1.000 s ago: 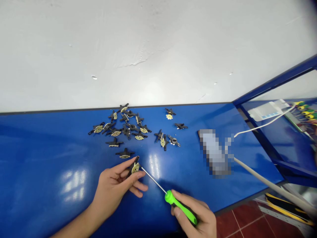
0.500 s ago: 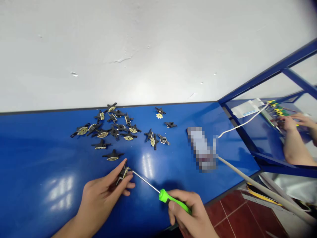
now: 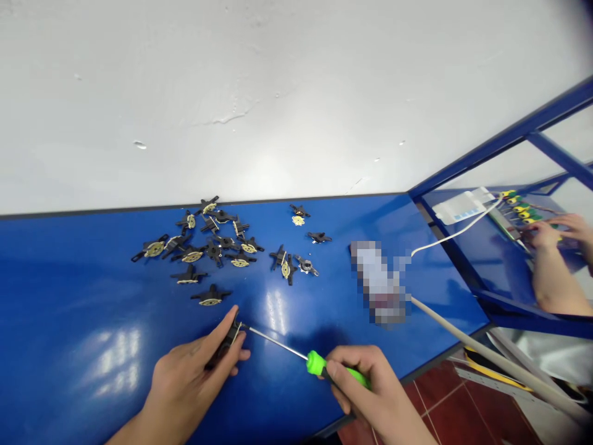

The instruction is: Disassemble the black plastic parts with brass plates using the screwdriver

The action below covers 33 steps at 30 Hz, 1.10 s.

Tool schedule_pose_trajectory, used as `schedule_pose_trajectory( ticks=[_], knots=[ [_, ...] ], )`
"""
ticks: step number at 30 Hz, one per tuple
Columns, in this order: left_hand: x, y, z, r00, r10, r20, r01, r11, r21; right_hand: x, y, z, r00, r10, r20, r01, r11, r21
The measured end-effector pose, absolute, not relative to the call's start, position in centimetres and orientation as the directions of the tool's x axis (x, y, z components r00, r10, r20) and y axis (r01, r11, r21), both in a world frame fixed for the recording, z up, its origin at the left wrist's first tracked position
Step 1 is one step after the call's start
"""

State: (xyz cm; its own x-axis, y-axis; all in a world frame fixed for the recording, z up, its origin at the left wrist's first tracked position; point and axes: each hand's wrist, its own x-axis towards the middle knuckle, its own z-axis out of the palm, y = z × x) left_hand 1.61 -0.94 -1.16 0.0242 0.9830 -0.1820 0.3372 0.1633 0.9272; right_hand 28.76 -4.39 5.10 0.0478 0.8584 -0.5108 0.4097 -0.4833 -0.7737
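1. At the far left, the blue tabletop (image 3: 55, 309) lies bare, with light glaring off it.
2. A scattered cluster of black parts (image 3: 214, 252) with pale plates spreads over the tabletop, beyond the left hand.
3. The left hand (image 3: 185, 377) reaches up and to the right from the bottom edge, its wrist low and its back largely toward the camera. The index finger stretches along the upper side and the thumb presses from below, closed in a pinch on the held part (image 3: 226, 346). Other fingers bend behind the thumb. The held part is tilted, raised in front of the cluster.
4. The screwdriver (image 3: 316, 363) slants down to the right from the held part, its tip at the upper edge; contact is too small to tell.
5. A smaller group of parts (image 3: 287, 269) lies beyond the shaft.
6. The right hand (image 3: 377, 386) comes up and leftward from the bottom edge, fingers curled firmly around the green handle, thumb lying along it.
7. A pixelated object (image 3: 382, 281) rests farther right, near a pale cable (image 3: 486, 346).
8. Beyond the blue frame (image 3: 551, 154), another person's hands (image 3: 546, 235) work near yellow-and-green handles (image 3: 523, 213).
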Motion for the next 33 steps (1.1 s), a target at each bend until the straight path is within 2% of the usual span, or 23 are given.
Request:
schedule_pose_trajectory(
  ticks=[2,4,6,8,10,13,16,19,27,33],
  knots=[
    [1.7,-0.9,-1.2,0.016,0.987,-0.160,0.369,0.143,0.919,29.2,-4.7,4.8,0.136,0.971,-0.197,0.606,-0.239,-0.759],
    [1.9,-0.8,-0.8,0.012,0.990,-0.138,0.386,0.123,0.914,29.6,-4.9,4.5,0.027,0.998,0.053,0.736,0.016,-0.676],
    [2.1,-0.7,-0.2,0.004,0.991,-0.132,0.387,0.120,0.914,29.7,-4.6,4.4,-0.166,0.970,0.180,0.756,0.242,-0.608],
    [2.4,-0.5,0.4,0.015,0.988,-0.151,0.378,0.134,0.916,29.4,-4.0,4.5,-0.265,0.934,0.239,0.730,0.356,-0.583],
    [2.6,-0.3,0.8,0.004,0.982,-0.189,0.351,0.175,0.920,28.9,-3.7,4.5,-0.256,0.934,0.248,0.711,0.356,-0.606],
    [2.9,-0.1,0.7,-0.034,0.956,-0.290,0.198,0.291,0.936,28.5,-4.1,3.9,-0.136,0.972,0.193,0.715,0.232,-0.660],
    [2.8,0.1,0.1,0.003,0.931,-0.365,0.007,0.365,0.931,28.8,-5.2,3.0,0.042,0.985,0.169,0.769,0.077,-0.635],
    [2.5,0.2,-0.7,0.063,0.918,-0.392,-0.094,0.397,0.913,29.3,-6.2,2.3,0.115,0.982,0.152,0.779,0.006,-0.628],
    [2.2,0.2,-0.6,0.091,0.911,-0.402,-0.110,0.411,0.905,29.2,-7.0,2.4,0.123,0.991,0.054,0.805,-0.067,-0.590],
    [2.5,0.5,-0.1,0.091,0.934,-0.346,-0.122,0.356,0.927,29.2,-6.4,2.8,0.070,0.996,0.057,0.835,-0.028,-0.550]
  ],
)
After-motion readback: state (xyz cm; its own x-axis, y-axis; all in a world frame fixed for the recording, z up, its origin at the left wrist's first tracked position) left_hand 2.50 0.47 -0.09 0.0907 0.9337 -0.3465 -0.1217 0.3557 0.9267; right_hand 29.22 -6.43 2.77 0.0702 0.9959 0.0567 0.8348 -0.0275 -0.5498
